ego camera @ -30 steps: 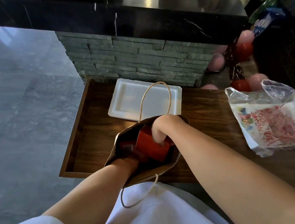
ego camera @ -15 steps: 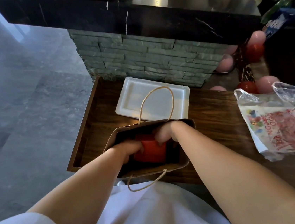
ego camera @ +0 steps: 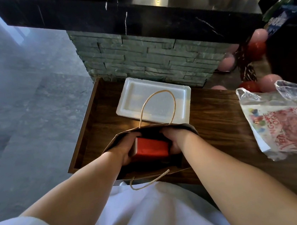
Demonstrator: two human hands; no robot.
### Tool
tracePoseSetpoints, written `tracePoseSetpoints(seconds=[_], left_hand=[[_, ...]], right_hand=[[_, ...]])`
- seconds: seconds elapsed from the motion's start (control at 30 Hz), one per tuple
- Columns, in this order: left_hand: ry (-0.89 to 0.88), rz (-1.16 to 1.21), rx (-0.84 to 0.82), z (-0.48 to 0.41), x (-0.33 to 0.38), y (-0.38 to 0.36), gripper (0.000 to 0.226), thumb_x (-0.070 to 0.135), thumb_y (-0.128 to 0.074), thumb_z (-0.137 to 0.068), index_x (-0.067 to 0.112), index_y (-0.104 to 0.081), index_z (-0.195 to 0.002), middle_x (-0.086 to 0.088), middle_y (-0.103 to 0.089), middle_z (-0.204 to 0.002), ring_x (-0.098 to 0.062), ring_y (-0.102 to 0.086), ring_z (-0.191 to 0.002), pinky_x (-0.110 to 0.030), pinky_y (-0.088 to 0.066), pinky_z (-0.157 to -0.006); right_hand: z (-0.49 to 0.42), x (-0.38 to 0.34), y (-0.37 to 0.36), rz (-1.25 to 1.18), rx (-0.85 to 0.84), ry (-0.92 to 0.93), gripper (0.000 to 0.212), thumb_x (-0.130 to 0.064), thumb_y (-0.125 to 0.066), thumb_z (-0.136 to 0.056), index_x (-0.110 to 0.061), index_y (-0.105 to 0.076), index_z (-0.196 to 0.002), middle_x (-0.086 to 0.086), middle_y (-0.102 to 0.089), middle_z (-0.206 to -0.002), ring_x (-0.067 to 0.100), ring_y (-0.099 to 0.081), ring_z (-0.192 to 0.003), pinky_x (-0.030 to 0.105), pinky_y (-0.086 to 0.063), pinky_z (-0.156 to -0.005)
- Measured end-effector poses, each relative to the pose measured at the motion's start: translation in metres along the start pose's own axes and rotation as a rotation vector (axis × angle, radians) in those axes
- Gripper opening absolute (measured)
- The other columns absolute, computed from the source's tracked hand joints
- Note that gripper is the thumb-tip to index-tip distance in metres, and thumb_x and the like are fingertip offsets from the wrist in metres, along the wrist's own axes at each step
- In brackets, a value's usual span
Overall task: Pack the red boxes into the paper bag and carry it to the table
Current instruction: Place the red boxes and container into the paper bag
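Observation:
A brown paper bag (ego camera: 186, 126) with twine handles stands open on the wooden counter (ego camera: 215, 121) right in front of me. Both my hands are down inside its mouth. A red box (ego camera: 151, 148) lies level between them. My left hand (ego camera: 125, 150) clasps its left end and my right hand (ego camera: 174, 137) clasps its right end. The bag's depth below the box is hidden, so I cannot tell what else lies in there.
A white foam tray (ego camera: 153, 100) lies just behind the bag. A clear plastic bag of balloons (ego camera: 284, 122) sits on the counter to the right. A stone-clad pillar with a black top (ego camera: 147, 60) rises behind; pink and red balloons (ego camera: 256, 48) hang at right.
The red box has turned from tilted to level inside the bag. My left hand came up from deep in the bag to grip the box's left end.

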State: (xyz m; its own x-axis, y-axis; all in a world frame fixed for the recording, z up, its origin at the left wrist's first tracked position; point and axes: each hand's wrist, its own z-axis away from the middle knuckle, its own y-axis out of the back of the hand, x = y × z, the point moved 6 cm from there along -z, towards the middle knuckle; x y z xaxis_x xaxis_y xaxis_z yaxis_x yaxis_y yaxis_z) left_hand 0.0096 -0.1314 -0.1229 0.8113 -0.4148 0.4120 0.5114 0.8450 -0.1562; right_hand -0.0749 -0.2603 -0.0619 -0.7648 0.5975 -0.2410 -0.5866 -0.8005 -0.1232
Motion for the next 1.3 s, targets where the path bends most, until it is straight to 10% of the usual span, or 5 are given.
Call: tracePoseSetpoints(seconds=[0.33, 0.5, 0.7, 0.9, 1.3], left_hand=[[-0.058, 0.039, -0.133, 0.016, 0.009, -0.019, 0.018, 0.008, -0.062, -0.085, 0.010, -0.061, -0.103, -0.017, -0.067, -0.087, -0.029, -0.065, -0.076, -0.039, -0.053, -0.068], [-0.047, 0.016, -0.106, 0.018, 0.010, -0.020, 0.031, 0.008, -0.064, -0.083, 0.009, -0.061, -0.114, -0.018, -0.068, -0.092, -0.032, -0.066, -0.081, -0.041, -0.055, -0.078], [-0.048, 0.001, 0.048, 0.015, 0.004, -0.006, 0.034, 0.019, -0.062, -0.090, 0.012, -0.059, -0.123, -0.018, -0.070, -0.105, -0.033, -0.068, -0.094, -0.049, -0.053, -0.093], [-0.106, -0.007, 0.308, 0.016, 0.011, 0.010, 0.039, 0.040, -0.043, -0.097, 0.014, -0.067, -0.113, -0.019, -0.072, -0.109, -0.037, -0.069, -0.100, -0.052, -0.053, -0.095], [-0.280, -0.557, 0.450, 0.019, 0.049, 0.006, 0.035, 0.017, -0.049, -0.096, 0.007, -0.059, -0.128, -0.018, -0.060, -0.131, -0.034, -0.055, -0.123, -0.041, -0.040, -0.109]], right_hand=[[-0.008, 0.003, 0.003, 0.057, -0.058, -0.048, 0.009, -0.016, -0.048, -0.098, -0.008, -0.052, -0.098, 0.017, -0.058, -0.089, 0.031, -0.060, -0.086, 0.048, -0.042, -0.089], [-0.008, 0.005, 0.003, 0.159, -0.118, -0.054, 0.039, -0.015, -0.051, -0.096, -0.014, -0.043, -0.134, 0.016, -0.055, -0.108, 0.035, -0.044, -0.128, 0.054, -0.032, -0.108], [-0.013, 0.007, -0.005, 0.128, -0.169, 0.029, 0.045, 0.003, -0.039, -0.097, -0.011, -0.041, -0.140, 0.017, -0.044, -0.145, 0.032, -0.041, -0.134, 0.048, -0.035, -0.103], [-0.020, 0.007, -0.015, 0.173, -0.067, 0.070, 0.043, 0.007, -0.036, -0.097, -0.009, -0.045, -0.136, 0.016, -0.050, -0.141, 0.028, -0.049, -0.129, 0.038, -0.045, -0.090], [-0.023, 0.002, -0.015, 0.160, 0.002, 0.102, 0.028, -0.007, -0.044, -0.096, -0.010, -0.055, -0.121, 0.013, -0.064, -0.101, 0.029, -0.060, -0.104, 0.038, -0.048, -0.089]])
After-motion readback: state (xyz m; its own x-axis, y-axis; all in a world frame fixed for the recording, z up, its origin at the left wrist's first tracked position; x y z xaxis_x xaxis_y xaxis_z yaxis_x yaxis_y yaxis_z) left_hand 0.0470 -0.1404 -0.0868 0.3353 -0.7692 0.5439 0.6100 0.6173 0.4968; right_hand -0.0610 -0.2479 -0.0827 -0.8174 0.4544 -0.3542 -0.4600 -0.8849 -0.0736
